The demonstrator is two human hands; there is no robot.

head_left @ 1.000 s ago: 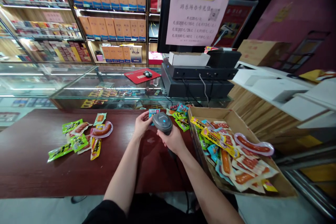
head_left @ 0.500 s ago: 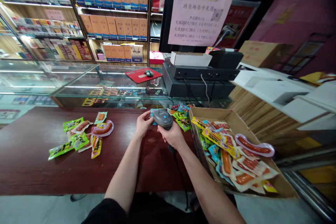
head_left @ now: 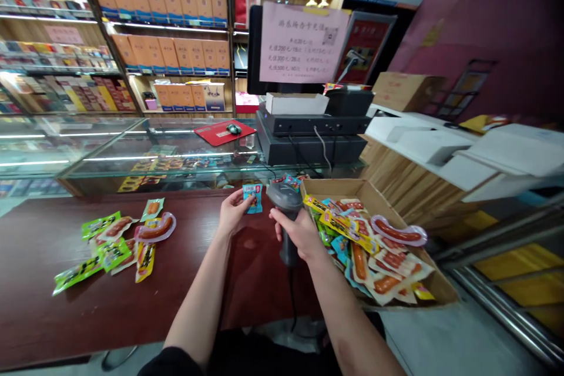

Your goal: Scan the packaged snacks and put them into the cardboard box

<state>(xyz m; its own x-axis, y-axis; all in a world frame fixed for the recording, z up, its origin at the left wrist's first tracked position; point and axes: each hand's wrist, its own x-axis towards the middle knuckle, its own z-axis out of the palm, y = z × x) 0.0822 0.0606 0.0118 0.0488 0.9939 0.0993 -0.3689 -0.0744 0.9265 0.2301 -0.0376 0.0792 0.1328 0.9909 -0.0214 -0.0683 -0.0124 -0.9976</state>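
Observation:
Between the thumb and fingers of my left hand (head_left: 234, 211) is a small blue snack packet (head_left: 252, 198), held upright above the dark red table (head_left: 176, 305). My right hand (head_left: 302, 229) is wrapped round the handle of a grey barcode scanner (head_left: 285, 195), whose cable hangs down past the table edge. The scanner head is just right of the packet, apart from it. On the left of the table lies a loose group of packaged sausages and snacks, among them a curved sausage (head_left: 155, 228) in clear wrap and a green packet (head_left: 113, 254).
A cardboard box (head_left: 434, 299) full of packaged sausages and snack packets stands at the right. Behind the table runs a glass display counter (head_left: 176, 171), with a red mouse pad (head_left: 215, 134) and a black cash drawer (head_left: 308, 150) on it. Stocked shelves fill the back wall.
The scanner has moved right, off the blue packet, and its blue light no longer shows. The packet is now in plain sight in my left hand. The camera view has shifted to the right.

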